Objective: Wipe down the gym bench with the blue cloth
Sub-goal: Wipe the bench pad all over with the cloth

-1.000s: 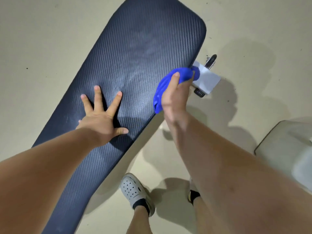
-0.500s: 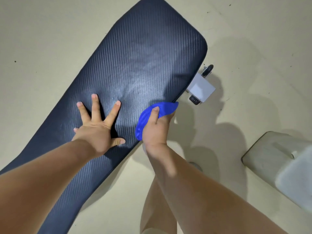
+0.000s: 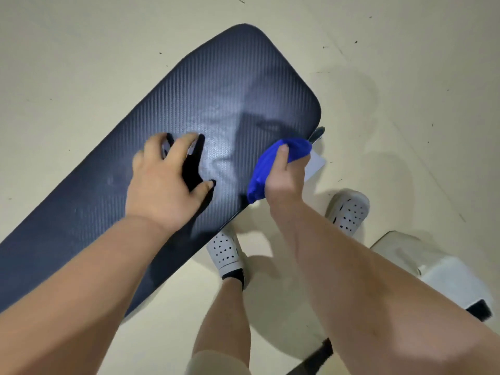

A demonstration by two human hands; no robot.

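Seen from above, a person bends over a dark navy gym bench pad lying diagonally across a pale floor. Furthest left of the grip, the left hand braces on the pad; it lay flat and splayed a moment ago, and is now arched up on its fingertips, grasping nothing. Between that hand and the grip the textured vinyl shows a paler sheen. The right hand is closed round a bunched blue cloth, thumb on top, pressing it to the pad's near side edge close to the rounded end corner. Half a second ago the cloth sat further back along that edge, nearer the left thumb; a second ago it was up by this corner; so the stroke reads as a back-and-forth rub along the side. Just beyond the grip a white frame bracket and a black knob peek from under the pad; below the grip stand white perforated clogs; well to its right sits a white object I cannot identify. The edge seems covered; the long stretch of pad leftward probably still needs wiping.
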